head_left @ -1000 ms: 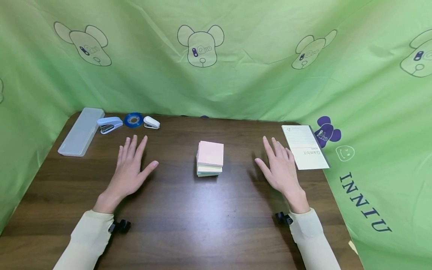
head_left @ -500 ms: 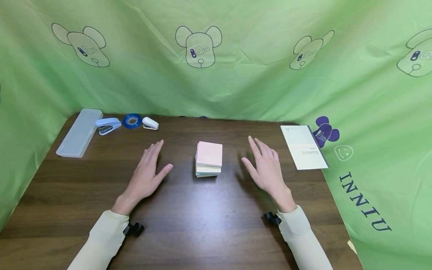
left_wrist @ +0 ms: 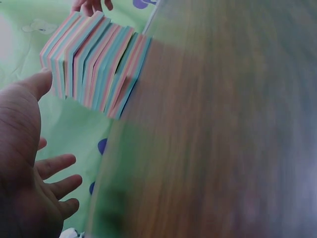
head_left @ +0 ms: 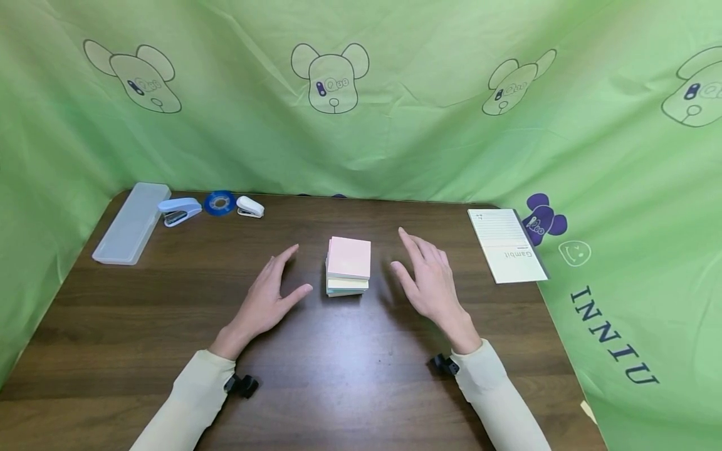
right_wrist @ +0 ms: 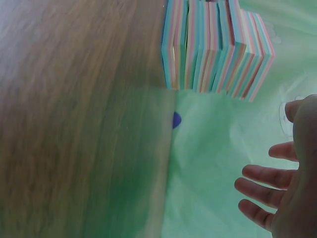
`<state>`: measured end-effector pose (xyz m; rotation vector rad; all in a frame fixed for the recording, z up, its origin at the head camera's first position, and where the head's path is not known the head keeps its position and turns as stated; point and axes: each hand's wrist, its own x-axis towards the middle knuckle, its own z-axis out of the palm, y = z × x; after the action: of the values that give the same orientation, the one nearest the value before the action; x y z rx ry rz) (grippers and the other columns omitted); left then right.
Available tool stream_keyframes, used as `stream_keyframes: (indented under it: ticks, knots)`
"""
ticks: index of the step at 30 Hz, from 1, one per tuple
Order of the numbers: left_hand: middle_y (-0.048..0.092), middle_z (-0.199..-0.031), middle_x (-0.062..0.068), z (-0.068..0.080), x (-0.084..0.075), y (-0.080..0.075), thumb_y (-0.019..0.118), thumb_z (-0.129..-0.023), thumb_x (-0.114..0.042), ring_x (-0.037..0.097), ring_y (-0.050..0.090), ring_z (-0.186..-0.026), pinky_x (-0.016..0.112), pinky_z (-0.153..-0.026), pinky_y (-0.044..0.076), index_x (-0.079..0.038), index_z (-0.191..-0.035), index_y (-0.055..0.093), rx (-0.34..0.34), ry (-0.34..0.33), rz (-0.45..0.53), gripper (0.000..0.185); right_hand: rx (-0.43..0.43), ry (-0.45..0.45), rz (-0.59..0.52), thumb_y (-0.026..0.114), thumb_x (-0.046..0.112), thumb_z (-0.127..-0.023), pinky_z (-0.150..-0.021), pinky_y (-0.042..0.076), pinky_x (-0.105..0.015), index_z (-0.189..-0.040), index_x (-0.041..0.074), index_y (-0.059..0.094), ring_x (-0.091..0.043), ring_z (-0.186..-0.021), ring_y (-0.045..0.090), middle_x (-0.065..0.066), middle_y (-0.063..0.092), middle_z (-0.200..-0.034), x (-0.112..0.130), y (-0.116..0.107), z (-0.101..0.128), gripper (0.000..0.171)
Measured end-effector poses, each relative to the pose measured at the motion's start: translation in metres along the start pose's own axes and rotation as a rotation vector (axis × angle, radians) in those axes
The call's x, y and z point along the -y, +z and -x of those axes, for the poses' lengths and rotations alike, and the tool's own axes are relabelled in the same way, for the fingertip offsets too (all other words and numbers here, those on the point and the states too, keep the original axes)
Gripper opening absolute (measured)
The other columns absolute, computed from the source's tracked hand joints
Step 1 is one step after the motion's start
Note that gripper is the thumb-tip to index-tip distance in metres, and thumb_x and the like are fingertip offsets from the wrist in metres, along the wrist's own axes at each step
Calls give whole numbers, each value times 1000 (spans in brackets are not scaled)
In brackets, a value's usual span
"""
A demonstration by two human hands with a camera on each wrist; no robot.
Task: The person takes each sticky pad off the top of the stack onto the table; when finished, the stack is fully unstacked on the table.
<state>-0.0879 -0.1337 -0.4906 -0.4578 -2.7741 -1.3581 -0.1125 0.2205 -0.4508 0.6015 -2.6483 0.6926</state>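
Both arms wear pale cream long sleeves (head_left: 192, 401), each with a small black clip-like mount (head_left: 242, 385) at the wrist.

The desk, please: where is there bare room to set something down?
The near strip of the wooden desk between the two sleeves is bare, as is the stretch between the sticky-note stack and the notepad. The back-left corner is crowded: pencil case, stapler, tape roll.

Dark wooden table (head_left: 316, 388) under sticky-note stack (head_left: 348, 266)

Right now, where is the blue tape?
In the head view, the tape sits at the table's far left, between two staplers.
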Motion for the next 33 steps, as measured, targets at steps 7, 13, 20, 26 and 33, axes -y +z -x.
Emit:
stream_keyframes:
  ticks: [7,13,20,26,33]
  knots:
    - [51,-167,15,-7,-4,14,81,-104,-29,33,46,-157,61,-136,25,-12,-170,37,0,-13,114,80,-14,-36,-80,57,39,-112,-106,49,-62,-165,10,52,-42,-134,62,-21,66,-145,9,4,-3,61]
    - [56,-161,15,-13,-3,26,86,-100,-29,33,49,-154,58,-140,8,-8,-166,42,5,17,166,82,9,-23,-147,59,40,-111,-101,49,-57,-166,13,53,-37,-128,65,-17,68,-140,15,8,-8,61]
    - [56,-162,14,-15,2,31,92,-94,-25,32,47,-155,55,-141,-2,-7,-164,43,36,37,195,87,16,-30,-179,50,54,-115,-96,51,-54,-165,13,54,-35,-118,67,-13,70,-136,20,10,-11,65]
    - [56,-162,14,-17,2,34,103,-81,-23,32,50,-154,55,-141,-3,-5,-163,45,34,73,146,101,35,-47,-218,44,64,-115,-94,51,-54,-163,10,55,-38,-114,68,-15,71,-133,25,10,-16,73]
    - [59,-158,15,-24,1,37,106,-75,-23,34,53,-151,60,-140,0,-4,-160,48,23,89,109,105,113,-5,-251,69,39,-106,-98,54,-56,-165,16,54,-37,-111,71,-15,70,-134,31,11,-21,65]
